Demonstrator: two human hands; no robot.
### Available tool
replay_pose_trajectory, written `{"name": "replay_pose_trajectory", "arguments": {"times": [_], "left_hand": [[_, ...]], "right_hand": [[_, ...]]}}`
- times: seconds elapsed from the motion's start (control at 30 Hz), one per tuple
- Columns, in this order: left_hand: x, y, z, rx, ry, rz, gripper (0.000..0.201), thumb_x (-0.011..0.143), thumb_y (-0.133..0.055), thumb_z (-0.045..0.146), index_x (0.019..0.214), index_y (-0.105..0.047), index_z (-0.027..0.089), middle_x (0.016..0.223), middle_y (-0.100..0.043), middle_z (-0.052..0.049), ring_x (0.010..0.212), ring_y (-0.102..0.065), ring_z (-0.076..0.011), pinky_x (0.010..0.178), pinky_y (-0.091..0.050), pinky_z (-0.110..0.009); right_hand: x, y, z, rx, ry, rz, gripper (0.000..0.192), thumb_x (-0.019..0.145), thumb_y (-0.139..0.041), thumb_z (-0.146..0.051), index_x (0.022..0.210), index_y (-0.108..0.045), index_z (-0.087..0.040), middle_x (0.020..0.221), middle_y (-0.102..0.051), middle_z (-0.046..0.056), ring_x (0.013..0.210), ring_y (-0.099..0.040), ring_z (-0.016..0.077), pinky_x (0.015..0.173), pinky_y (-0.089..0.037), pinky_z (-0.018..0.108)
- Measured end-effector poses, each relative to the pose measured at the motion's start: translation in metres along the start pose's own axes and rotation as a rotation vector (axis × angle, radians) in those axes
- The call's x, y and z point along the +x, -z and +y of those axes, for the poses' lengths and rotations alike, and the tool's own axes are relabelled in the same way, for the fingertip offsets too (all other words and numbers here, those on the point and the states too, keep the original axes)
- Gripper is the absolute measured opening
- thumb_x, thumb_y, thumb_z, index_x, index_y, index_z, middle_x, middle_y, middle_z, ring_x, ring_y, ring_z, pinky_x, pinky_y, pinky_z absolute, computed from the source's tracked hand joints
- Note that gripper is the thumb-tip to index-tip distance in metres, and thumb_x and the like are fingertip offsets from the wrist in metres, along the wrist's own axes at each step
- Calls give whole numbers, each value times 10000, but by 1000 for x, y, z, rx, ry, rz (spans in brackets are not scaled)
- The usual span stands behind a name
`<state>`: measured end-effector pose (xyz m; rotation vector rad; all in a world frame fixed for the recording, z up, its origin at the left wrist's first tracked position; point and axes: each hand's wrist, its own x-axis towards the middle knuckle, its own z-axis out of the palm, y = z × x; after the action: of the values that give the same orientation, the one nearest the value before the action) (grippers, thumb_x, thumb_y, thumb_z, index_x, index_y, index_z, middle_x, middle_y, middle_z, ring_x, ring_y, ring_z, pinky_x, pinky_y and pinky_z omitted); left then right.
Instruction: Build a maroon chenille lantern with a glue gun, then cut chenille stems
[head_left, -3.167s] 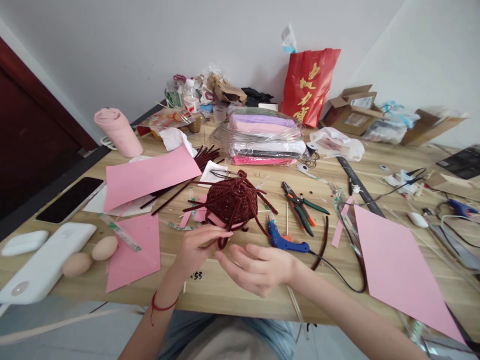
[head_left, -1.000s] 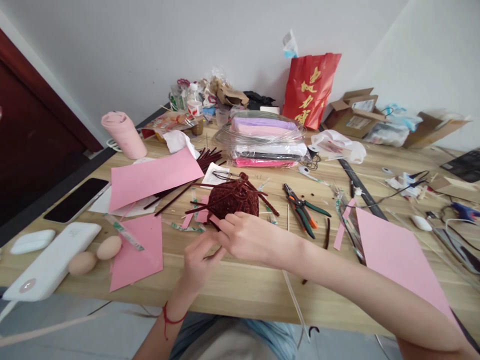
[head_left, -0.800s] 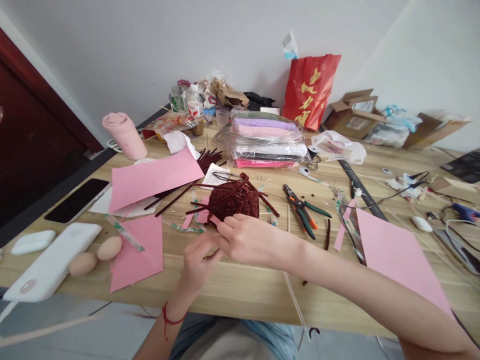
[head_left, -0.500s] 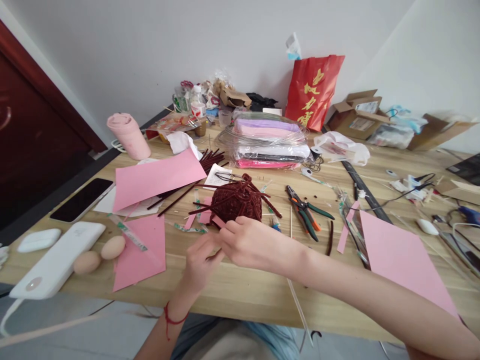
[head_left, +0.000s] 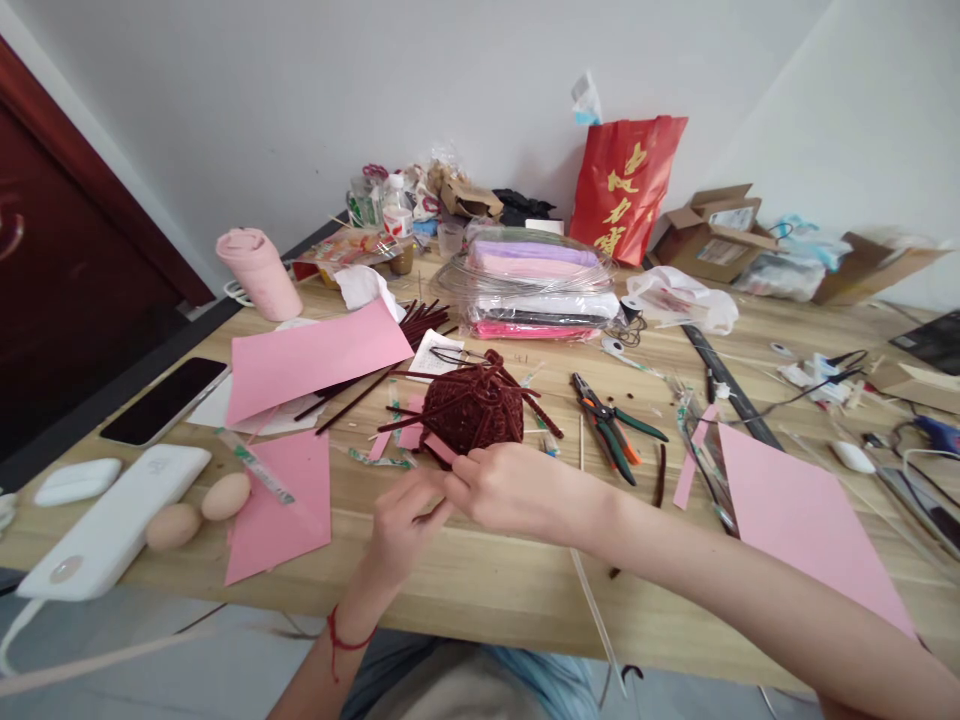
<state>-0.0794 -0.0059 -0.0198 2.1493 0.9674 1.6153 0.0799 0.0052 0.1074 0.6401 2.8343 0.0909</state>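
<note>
Maroon ball (head_left: 471,410): frame centre, on counter (head_left: 487,580).
Right hand (head_left: 510,490): grip pinched at ball's lower edge.
Left hand (head_left: 401,520): fingers curled, seemingly pinching a stem; unclear.

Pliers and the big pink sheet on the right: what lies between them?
In the head view, between the pliers and the pink sheet lie a dark pipe-cleaner piece and a narrow pink paper strip.

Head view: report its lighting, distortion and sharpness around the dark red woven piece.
Head view: soft, even light with faint shadows; wide-angle bending tilts the wooden table and stretches the right hand and its forearm; the dark red woven piece is fairly sharp; the left hand shows slight softness; the far clutter is too small to read.
</note>
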Motion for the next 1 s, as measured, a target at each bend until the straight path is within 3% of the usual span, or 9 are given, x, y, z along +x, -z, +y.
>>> {"name": "replay_pose_trajectory", "arguments": {"times": [0.13, 0.43, 0.8, 1.0], "left_hand": [[-1, -1, 0, 6, -5, -6, 124, 852, -617, 93, 768, -672, 165, 703, -714, -41, 661, -665, -142, 629, -531, -222], [0, -2, -4, 9, -46, 9, 93, 863, -634, 104, 819, -678, 174, 739, -721, -35, 686, -689, -140, 658, -548, -215], [-6, -5, -8, -9, -28, 8, 118, 839, -656, 78, 861, -697, 186, 787, -750, -31, 720, -716, -151, 690, -572, -239], [-3, -5, -6, -10, -28, 18, 123, 837, -654, 79, 864, -706, 187, 796, -758, -36, 714, -717, -151, 688, -572, -243]], "right_hand": [[-1, 4, 7, -5, 22, -34, 261, 962, -375, 4, 1079, -600, -57, 1063, -700, 182, 825, -706, 178, 596, -499, 276], [2, 24, 18, 114, 9, -189, 208, 958, -439, -12, 1043, -622, -62, 983, -716, 115, 854, -725, 227, 626, -479, 311], [-3, 4, 28, 298, 14, -31, 193, 893, -506, 22, 973, -644, -87, 920, -734, 108, 815, -708, 199, 642, -443, 288], [-1, 3, 33, 222, 33, -22, 200, 934, -491, -46, 917, -683, -100, 924, -752, 124, 858, -711, 224, 679, -445, 314]]}}
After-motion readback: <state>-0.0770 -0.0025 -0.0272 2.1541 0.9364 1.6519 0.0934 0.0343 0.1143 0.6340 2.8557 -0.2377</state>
